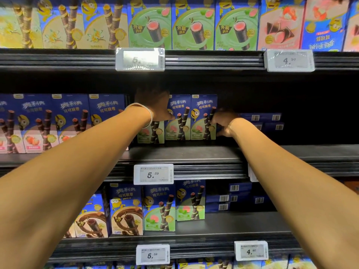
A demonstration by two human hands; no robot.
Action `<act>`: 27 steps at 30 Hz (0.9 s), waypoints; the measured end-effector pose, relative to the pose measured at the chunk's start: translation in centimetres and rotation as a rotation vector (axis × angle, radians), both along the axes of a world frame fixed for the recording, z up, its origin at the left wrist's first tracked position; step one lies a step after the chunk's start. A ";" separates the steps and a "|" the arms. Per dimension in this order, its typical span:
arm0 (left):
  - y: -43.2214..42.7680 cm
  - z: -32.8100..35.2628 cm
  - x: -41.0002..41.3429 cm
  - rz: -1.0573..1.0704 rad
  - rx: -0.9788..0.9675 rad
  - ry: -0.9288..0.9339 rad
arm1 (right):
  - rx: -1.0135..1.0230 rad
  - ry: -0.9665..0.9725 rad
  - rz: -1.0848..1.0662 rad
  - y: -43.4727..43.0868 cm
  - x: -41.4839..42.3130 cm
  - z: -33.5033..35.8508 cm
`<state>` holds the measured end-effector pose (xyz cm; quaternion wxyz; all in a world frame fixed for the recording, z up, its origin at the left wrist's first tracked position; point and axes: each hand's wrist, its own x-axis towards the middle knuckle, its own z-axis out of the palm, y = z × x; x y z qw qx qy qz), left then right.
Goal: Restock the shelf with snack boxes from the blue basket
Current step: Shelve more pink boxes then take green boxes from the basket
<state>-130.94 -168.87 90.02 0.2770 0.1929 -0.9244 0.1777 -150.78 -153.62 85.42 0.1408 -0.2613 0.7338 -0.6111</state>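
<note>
- Black store shelves fill your view, and both your arms reach into the middle shelf (194, 154), which has a 5.39 price tag (153, 174) on its front rail.
- Three green snack boxes stand upright side by side, set back on that shelf. The left box (150, 133), middle box (177, 117) and right box (204, 117) stand close together.
- Your left hand (153, 105), with a bangle (148, 113) on its wrist, covers the upper part of the left box, and its thumb lies toward the middle box. Its fingers are lost in shadow, so I cannot tell whether it grips.
- Your right hand (223, 123) grips the right box at its right edge, with the fingers (213, 121) curled onto the front.
- Just right of that hand, flat blue boxes (260, 121) are stacked with their barcodes facing you.
- Left of your left arm, strawberry boxes (71, 121) stand at the shelf front.
- One shelf down, lower boxes (159, 208) of the same green kind stand upright.
</note>
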 end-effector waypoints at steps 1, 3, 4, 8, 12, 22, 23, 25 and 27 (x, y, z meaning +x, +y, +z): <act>0.0 -0.1 -0.1 -0.007 0.016 0.001 | 0.021 0.014 0.000 0.2 0.6 0.2; 0.0 -0.2 -0.2 -0.025 0.038 0.012 | 0.032 -0.001 -0.003 0.2 0.7 0.4; 0.0 -0.3 -0.2 -0.032 0.041 0.021 | 0.021 -0.002 -0.008 0.0 0.5 0.3; -0.3 -0.3 -0.4 -0.033 0.052 0.044 | 0.017 -0.015 -0.015 0.2 0.3 0.0; -0.6 -0.1 -0.6 -0.030 0.106 0.037 | 0.032 -0.065 -0.019 0.2 0.4 0.1; -0.6 0.1 -0.2 -0.037 0.048 0.061 | 0.064 -0.036 -0.025 0.2 0.9 0.2; -0.6 0.1 -0.3 -0.036 0.049 0.060 | 0.064 -0.038 -0.026 0.3 1.2 0.3; -0.7 0.1 -0.3 -0.033 0.051 0.058 | 0.070 -0.015 -0.026 0.5 1.4 0.3; -0.6 0.1 -0.3 -0.038 0.044 0.068 | 0.047 0.006 -0.038 0.5 1.3 0.3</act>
